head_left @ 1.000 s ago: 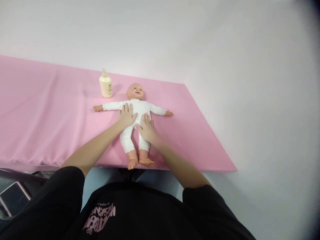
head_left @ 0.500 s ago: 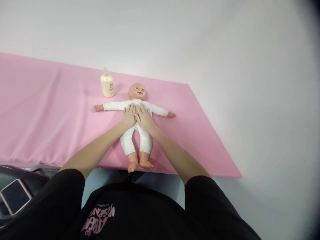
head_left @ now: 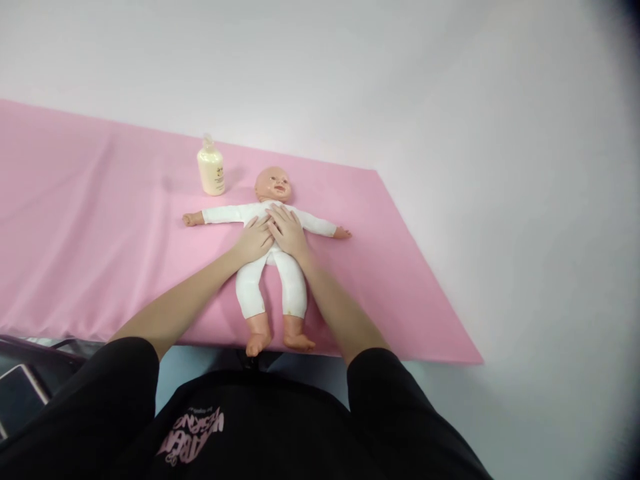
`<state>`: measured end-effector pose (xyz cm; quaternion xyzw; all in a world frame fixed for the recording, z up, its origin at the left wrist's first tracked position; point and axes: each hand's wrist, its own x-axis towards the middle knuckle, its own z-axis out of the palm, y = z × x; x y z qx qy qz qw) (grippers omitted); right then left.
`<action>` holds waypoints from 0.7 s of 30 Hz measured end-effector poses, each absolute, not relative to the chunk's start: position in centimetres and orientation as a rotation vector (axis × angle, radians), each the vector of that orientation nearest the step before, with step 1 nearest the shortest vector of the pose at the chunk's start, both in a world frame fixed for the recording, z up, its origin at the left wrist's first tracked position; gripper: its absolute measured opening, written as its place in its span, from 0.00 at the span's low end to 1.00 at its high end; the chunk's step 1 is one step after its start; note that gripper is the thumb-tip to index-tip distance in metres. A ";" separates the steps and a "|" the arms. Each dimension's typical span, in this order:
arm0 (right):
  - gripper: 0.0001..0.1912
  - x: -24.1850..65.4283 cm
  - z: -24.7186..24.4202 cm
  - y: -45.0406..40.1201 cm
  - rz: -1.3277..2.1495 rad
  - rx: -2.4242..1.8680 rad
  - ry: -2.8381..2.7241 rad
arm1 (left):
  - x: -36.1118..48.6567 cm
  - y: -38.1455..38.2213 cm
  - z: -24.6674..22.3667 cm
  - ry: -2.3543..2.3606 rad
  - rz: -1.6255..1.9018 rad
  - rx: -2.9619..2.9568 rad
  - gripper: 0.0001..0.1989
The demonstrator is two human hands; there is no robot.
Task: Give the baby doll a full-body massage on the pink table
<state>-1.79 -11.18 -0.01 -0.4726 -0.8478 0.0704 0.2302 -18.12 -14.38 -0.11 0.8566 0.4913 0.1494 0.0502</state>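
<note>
A baby doll (head_left: 273, 260) with a white cloth body lies on its back on a pink cover (head_left: 390, 287), its arms spread wide and its feet toward me. My left hand (head_left: 254, 240) rests flat on the left side of its belly, fingers stretched out. Flat on the doll's chest and belly lies my right hand (head_left: 289, 233), a little higher, its fingertips slanting up to the left. The two hands touch at the middle of the torso. Neither holds anything.
A cream pump bottle (head_left: 211, 170) stands upright on the cover, left of the doll's head. At the lower left, a dark flat-screened device (head_left: 20, 400) sits beside the table. A pale wall (head_left: 320, 73) runs behind the table.
My left hand has slid slightly down and left on the doll's torso. My right fingertips have shifted up and left. The doll's legs have spread a little apart.
</note>
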 end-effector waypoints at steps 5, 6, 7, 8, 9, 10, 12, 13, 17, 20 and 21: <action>0.31 -1.9 -0.4 -11.2 0.243 -1.495 -2.189 | -18.1 -14.4 0.4 1.520 0.472 2.475 0.28; 0.32 -1.9 -0.5 -11.2 0.240 -1.516 -2.172 | -18.1 -14.5 0.5 1.528 0.486 2.459 0.28; 0.32 -1.9 -0.6 -11.2 0.232 -1.533 -2.159 | -18.0 -14.5 0.6 1.535 0.499 2.446 0.28; 0.32 -1.9 -0.6 -11.3 0.220 -1.544 -2.152 | -18.0 -14.6 0.6 1.544 0.514 2.432 0.28; 0.33 -2.0 -0.7 -11.3 0.207 -1.553 -2.149 | -18.0 -14.6 0.6 1.559 0.532 2.413 0.28; 0.33 -2.0 -0.7 -11.5 0.198 -1.560 -2.151 | -18.0 -14.5 0.6 1.581 0.552 2.386 0.28; 0.34 -2.1 -0.6 -11.8 0.194 -1.585 -2.164 | -18.2 -14.4 0.3 1.623 0.585 2.324 0.29; 0.35 -2.3 -0.5 -12.1 0.194 -1.611 -2.168 | -18.3 -14.3 0.1 1.637 0.598 2.295 0.30; 0.39 -3.0 0.3 -13.5 0.156 -1.743 -2.184 | -18.9 -13.4 -1.0 1.606 0.684 2.237 0.30; 0.37 -3.7 0.8 -14.5 0.123 -1.705 -2.289 | -19.3 -12.9 -1.8 1.547 0.792 2.221 0.31; 0.37 -3.8 0.9 -14.7 0.123 -1.635 -2.355 | -19.4 -12.9 -1.9 1.518 0.818 2.229 0.31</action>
